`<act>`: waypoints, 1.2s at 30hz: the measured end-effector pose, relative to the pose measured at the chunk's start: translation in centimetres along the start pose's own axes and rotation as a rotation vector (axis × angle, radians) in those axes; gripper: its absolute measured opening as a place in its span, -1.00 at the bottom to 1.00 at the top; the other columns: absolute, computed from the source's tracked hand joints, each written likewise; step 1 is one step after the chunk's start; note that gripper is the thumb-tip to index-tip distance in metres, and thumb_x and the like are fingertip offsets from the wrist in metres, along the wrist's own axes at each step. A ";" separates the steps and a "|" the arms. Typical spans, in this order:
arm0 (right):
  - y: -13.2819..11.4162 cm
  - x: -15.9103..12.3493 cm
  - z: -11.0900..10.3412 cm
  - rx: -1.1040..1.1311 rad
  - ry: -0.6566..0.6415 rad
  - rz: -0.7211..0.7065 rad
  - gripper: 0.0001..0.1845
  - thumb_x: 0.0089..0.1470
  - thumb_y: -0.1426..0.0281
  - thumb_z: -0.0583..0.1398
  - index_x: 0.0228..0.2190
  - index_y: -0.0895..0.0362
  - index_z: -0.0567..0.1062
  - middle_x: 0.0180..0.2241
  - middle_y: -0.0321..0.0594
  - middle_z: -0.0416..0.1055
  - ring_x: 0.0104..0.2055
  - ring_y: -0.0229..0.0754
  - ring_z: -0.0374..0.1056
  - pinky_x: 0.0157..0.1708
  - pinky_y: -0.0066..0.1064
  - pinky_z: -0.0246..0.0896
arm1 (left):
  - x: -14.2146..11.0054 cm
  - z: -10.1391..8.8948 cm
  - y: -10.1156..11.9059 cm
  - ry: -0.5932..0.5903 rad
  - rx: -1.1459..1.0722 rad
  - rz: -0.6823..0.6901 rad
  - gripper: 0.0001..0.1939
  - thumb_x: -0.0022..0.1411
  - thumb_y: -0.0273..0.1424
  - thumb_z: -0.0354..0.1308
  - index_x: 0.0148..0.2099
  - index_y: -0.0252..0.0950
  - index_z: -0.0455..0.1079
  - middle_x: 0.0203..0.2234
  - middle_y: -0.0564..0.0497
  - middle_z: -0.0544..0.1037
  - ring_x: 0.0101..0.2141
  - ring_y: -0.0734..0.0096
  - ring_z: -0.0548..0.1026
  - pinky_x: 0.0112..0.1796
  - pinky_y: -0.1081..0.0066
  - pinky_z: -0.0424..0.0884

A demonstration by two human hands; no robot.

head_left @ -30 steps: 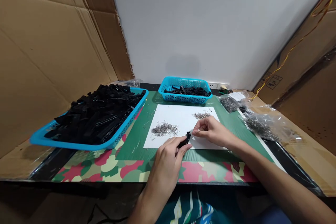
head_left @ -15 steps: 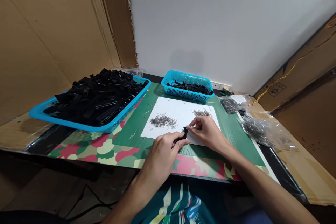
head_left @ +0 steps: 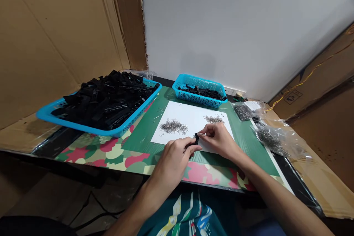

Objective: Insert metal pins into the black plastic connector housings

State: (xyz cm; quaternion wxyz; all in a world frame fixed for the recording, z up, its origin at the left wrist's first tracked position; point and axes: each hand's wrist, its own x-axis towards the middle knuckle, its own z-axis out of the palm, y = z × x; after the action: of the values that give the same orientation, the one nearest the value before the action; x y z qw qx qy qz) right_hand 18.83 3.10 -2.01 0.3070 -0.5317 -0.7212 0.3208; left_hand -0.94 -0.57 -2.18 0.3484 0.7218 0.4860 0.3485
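Observation:
My left hand point(head_left: 174, 158) is closed around a small black plastic part point(head_left: 195, 141), held over the near edge of a white paper sheet point(head_left: 185, 116). My right hand point(head_left: 218, 140) pinches a thin metal pin whose tip touches the black part. Two heaps of small metal springs lie on the paper: a larger heap point(head_left: 173, 126) at the left and a smaller heap point(head_left: 213, 119) at the back right. The paper rests on a green mat point(head_left: 243, 143).
A large blue tray point(head_left: 91, 129) heaped with black plastic parts stands at the left. A small blue basket point(head_left: 199, 97) with a few black parts sits at the back. Clear bags of metal springs point(head_left: 269, 136) lie at the right. Cardboard walls stand on both sides.
The camera has swung lower and to the left. Both hands stay together over the paper's near edge; the right hand's pin now meets the black part.

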 end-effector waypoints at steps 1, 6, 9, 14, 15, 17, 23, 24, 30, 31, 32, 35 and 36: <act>0.0 0.0 -0.3 -0.003 -0.025 -0.012 -0.70 0.24 0.26 0.24 -0.41 0.21 0.63 -0.62 -0.33 0.32 -0.55 -0.31 0.06 -0.55 -0.42 -0.12 | 0.0 0.0 0.0 0.000 0.000 -0.004 -0.76 0.38 -0.25 0.15 -0.28 -0.22 0.57 -0.54 0.06 0.53 -0.48 0.37 0.36 -0.40 0.40 0.23; 0.0 0.0 -1.9 -0.111 -0.004 -0.063 -0.73 0.31 0.31 0.19 -0.24 0.17 0.67 -0.58 -0.33 0.32 -0.53 -0.28 0.12 -0.52 -0.40 -0.07 | 0.0 -0.2 0.3 -0.004 0.012 -0.037 -0.77 0.36 -0.28 0.16 -0.20 -0.25 0.61 -0.51 0.04 0.57 -0.47 0.37 0.39 -0.38 0.41 0.26; 0.2 0.0 -2.3 -0.183 0.105 -0.178 -0.71 0.35 0.38 0.15 -0.16 0.13 0.69 -0.33 -0.17 0.50 -0.35 -0.18 0.36 -0.36 -0.36 0.20 | -0.1 -0.2 0.5 -0.002 0.020 -0.024 -0.77 0.36 -0.32 0.15 -0.18 -0.25 0.63 -0.45 0.01 0.63 -0.45 0.35 0.45 -0.36 0.40 0.28; 0.3 0.2 -2.1 -0.103 0.279 -0.301 -0.82 0.30 0.34 0.27 -0.23 0.05 0.72 -0.17 -0.09 0.57 -0.07 0.01 0.51 -0.05 -0.17 0.38 | -0.1 -0.1 0.3 -0.001 0.015 -0.028 -0.79 0.36 -0.36 0.15 -0.15 -0.23 0.63 -0.38 -0.01 0.68 -0.41 0.30 0.52 -0.32 0.38 0.31; 0.3 0.3 -1.8 -0.019 0.290 -0.278 -0.84 0.28 0.32 0.30 -0.27 0.07 0.71 -0.22 -0.10 0.59 -0.12 0.00 0.54 -0.08 -0.17 0.41 | -0.1 -0.1 0.3 -0.006 0.010 -0.037 -0.80 0.36 -0.35 0.15 -0.14 -0.22 0.62 -0.37 -0.01 0.68 -0.39 0.29 0.53 -0.31 0.38 0.32; 0.3 0.4 -1.2 0.185 0.280 -0.193 -0.80 0.23 0.25 0.35 -0.36 0.11 0.66 -0.33 -0.14 0.60 -0.27 -0.03 0.58 -0.18 -0.20 0.48 | -0.1 -0.1 0.2 -0.020 0.001 -0.052 -0.81 0.36 -0.32 0.16 -0.13 -0.22 0.61 -0.37 -0.01 0.67 -0.38 0.28 0.53 -0.31 0.38 0.32; 0.5 0.9 0.3 0.373 0.265 -0.052 -0.62 0.14 0.09 0.40 -0.43 0.16 0.56 -0.42 -0.16 0.56 -0.42 -0.05 0.59 -0.32 -0.25 0.53 | -0.2 -0.1 0.4 -0.056 0.002 -0.068 -0.80 0.37 -0.28 0.14 -0.20 -0.21 0.57 -0.46 0.03 0.59 -0.42 0.30 0.46 -0.33 0.39 0.27; 0.5 0.9 0.4 0.354 0.270 -0.056 -0.63 0.14 0.10 0.40 -0.43 0.16 0.57 -0.42 -0.15 0.57 -0.41 -0.05 0.59 -0.32 -0.25 0.52 | -0.1 -0.2 0.4 -0.059 0.000 -0.072 -0.80 0.37 -0.28 0.14 -0.19 -0.21 0.57 -0.45 0.02 0.59 -0.42 0.30 0.46 -0.32 0.38 0.27; 0.3 0.6 0.6 0.184 0.301 -0.102 -0.74 0.18 0.23 0.36 -0.45 0.14 0.60 -0.45 -0.13 0.61 -0.42 -0.07 0.56 -0.37 -0.32 0.41 | 0.2 -0.2 0.3 -0.060 -0.002 -0.068 -0.80 0.37 -0.29 0.12 -0.25 -0.22 0.52 -0.49 0.04 0.54 -0.43 0.32 0.41 -0.33 0.38 0.23; 0.2 0.6 0.6 0.174 0.308 -0.108 -0.75 0.18 0.24 0.35 -0.44 0.14 0.60 -0.44 -0.13 0.62 -0.42 -0.07 0.56 -0.38 -0.33 0.40 | 0.2 -0.2 0.3 -0.059 -0.002 -0.063 -0.79 0.37 -0.29 0.10 -0.27 -0.22 0.50 -0.51 0.05 0.51 -0.44 0.33 0.40 -0.33 0.38 0.22; 0.1 0.5 0.6 0.172 0.308 -0.113 -0.76 0.18 0.25 0.35 -0.43 0.14 0.60 -0.44 -0.12 0.62 -0.42 -0.07 0.56 -0.39 -0.33 0.39 | 0.3 -0.2 0.2 -0.061 -0.005 -0.054 -0.77 0.38 -0.29 0.09 -0.30 -0.22 0.49 -0.53 0.06 0.49 -0.45 0.34 0.39 -0.34 0.39 0.22; 0.0 0.6 0.4 0.165 0.261 -0.118 -0.77 0.20 0.28 0.32 -0.45 0.14 0.60 -0.46 -0.14 0.62 -0.42 -0.08 0.55 -0.38 -0.35 0.36 | 0.2 -0.3 0.3 -0.059 -0.014 -0.035 -0.76 0.38 -0.29 0.09 -0.32 -0.22 0.48 -0.53 0.07 0.49 -0.44 0.36 0.38 -0.33 0.40 0.23; 0.0 0.7 0.4 0.150 0.239 -0.119 -0.75 0.20 0.28 0.31 -0.47 0.14 0.59 -0.48 -0.15 0.61 -0.42 -0.10 0.54 -0.39 -0.36 0.34 | 0.2 -0.3 0.3 -0.059 -0.015 -0.038 -0.78 0.37 -0.29 0.10 -0.30 -0.22 0.50 -0.51 0.07 0.50 -0.44 0.36 0.39 -0.32 0.40 0.24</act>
State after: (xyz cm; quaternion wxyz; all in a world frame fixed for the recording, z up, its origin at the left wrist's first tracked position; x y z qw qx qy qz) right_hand 18.38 3.68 -2.21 0.4479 -0.4979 -0.6838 0.2896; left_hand -1.03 -0.38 -1.72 0.3744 0.7198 0.4865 0.3240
